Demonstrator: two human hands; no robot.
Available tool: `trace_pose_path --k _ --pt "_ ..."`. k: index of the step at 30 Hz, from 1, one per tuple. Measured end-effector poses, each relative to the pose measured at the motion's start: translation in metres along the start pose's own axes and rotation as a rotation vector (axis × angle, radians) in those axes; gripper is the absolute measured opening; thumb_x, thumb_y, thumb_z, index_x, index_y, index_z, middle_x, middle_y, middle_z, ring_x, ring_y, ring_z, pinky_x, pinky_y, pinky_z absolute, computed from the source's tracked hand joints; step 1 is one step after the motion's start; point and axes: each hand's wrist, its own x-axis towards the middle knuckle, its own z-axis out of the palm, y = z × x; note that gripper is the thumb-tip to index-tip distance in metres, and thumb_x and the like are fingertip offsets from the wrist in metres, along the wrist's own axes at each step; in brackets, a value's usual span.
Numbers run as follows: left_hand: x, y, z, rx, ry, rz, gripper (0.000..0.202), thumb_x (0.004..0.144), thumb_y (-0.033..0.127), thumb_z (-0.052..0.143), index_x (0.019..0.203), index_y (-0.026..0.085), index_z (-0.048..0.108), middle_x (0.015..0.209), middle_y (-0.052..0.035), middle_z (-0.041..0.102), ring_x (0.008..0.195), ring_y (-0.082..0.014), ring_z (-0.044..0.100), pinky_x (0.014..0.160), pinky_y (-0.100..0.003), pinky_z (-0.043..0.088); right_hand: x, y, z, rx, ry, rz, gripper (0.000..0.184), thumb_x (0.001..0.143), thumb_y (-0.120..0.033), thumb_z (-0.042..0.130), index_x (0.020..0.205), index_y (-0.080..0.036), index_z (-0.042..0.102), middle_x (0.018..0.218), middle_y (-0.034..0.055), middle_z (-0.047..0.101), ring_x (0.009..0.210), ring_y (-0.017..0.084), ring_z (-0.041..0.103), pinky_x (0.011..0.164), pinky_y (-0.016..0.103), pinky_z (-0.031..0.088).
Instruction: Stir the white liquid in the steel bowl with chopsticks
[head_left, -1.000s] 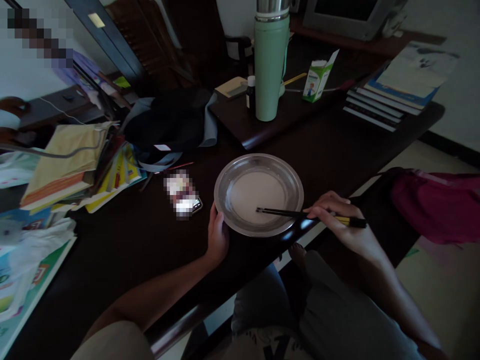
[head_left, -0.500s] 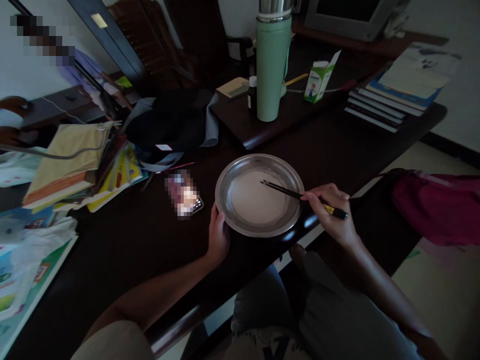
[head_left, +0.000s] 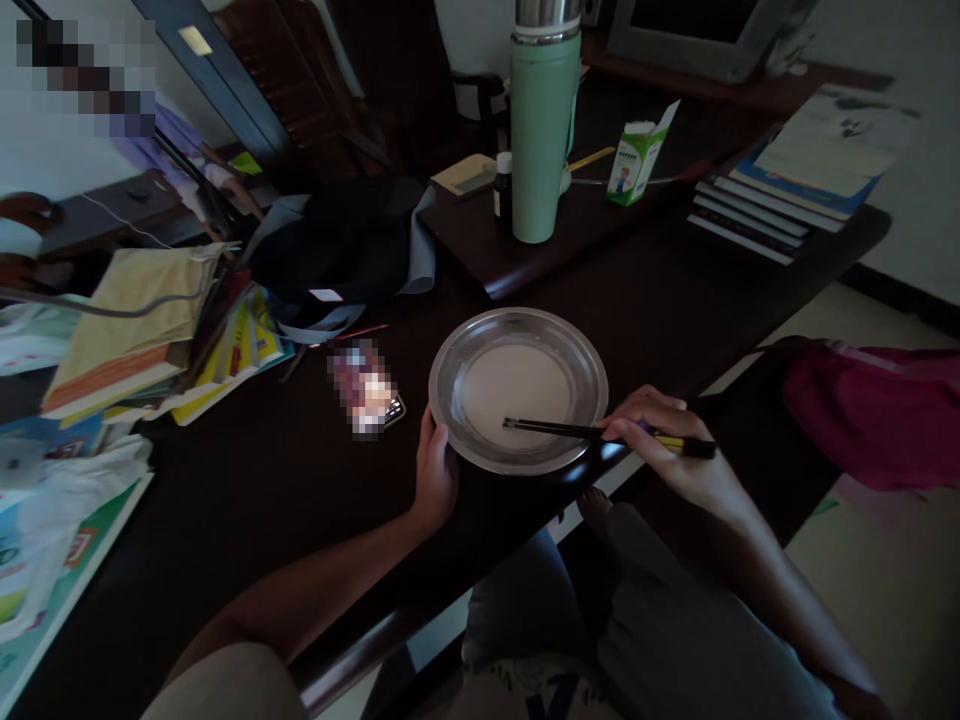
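Observation:
A round steel basin (head_left: 592,350) rests on the dark table near its front edge, with a pale whitish mixture (head_left: 517,385) covering its bottom. My left hand (head_left: 436,470) grips the basin's rim at the near left, the thumb on the outer side and the other fingers hidden underneath. Between the closed fingers of my right hand (head_left: 660,440) is a pair of black chopsticks (head_left: 555,430) with gold-patterned ends. Their tips reach over the basin's near middle, at the surface of the mixture.
Left of the basin lies a phone (head_left: 396,410), its screen blurred. Behind stand a green thermos (head_left: 544,140), a small dark bottle (head_left: 503,190) and a green-white box (head_left: 636,165). Books (head_left: 817,170) are stacked at right, papers (head_left: 135,300) and a black bag (head_left: 337,240) at left. A person stands far left.
The chopstick tips have swung toward me and slightly left across the mixture, and my right hand has shifted slightly. My left hand and the basin stay in place.

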Motion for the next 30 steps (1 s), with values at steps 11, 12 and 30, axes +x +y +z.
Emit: trace_pose_path --k 11,12,30 --pt "0.0 0.0 0.0 0.026 -0.002 0.022 0.046 0.085 0.05 0.067 0.125 0.028 0.066 0.134 -0.0061 0.069 0.13 -0.0274 0.06 0.114 -0.044 0.045 0.018 0.023 0.036 -0.133 0.171 -0.027 0.027 0.098 -0.039 0.058 0.08 -0.028 0.075 0.092 0.0004 0.081 0.089 0.023 0.066 0.087 0.045 0.041" --pt "0.0 0.0 0.0 0.03 -0.004 0.022 0.047 0.085 0.051 0.067 0.126 0.027 0.066 0.133 -0.0063 0.069 0.13 -0.0275 0.06 0.114 -0.044 0.045 0.018 0.023 0.033 -0.149 0.199 -0.019 0.025 0.097 -0.038 0.058 0.08 -0.028 0.075 0.091 0.0004 0.08 0.089 0.023 0.067 0.086 0.045 0.041" --pt "0.0 0.0 0.0 0.015 -0.006 0.005 0.045 0.085 0.05 0.066 0.125 0.029 0.065 0.133 -0.0057 0.069 0.131 -0.0257 0.06 0.116 -0.044 0.043 0.002 0.004 0.01 0.004 0.005 0.004 0.029 0.097 -0.044 0.06 0.075 -0.03 0.075 0.08 0.0004 0.078 0.081 0.022 0.068 0.082 0.044 0.045"
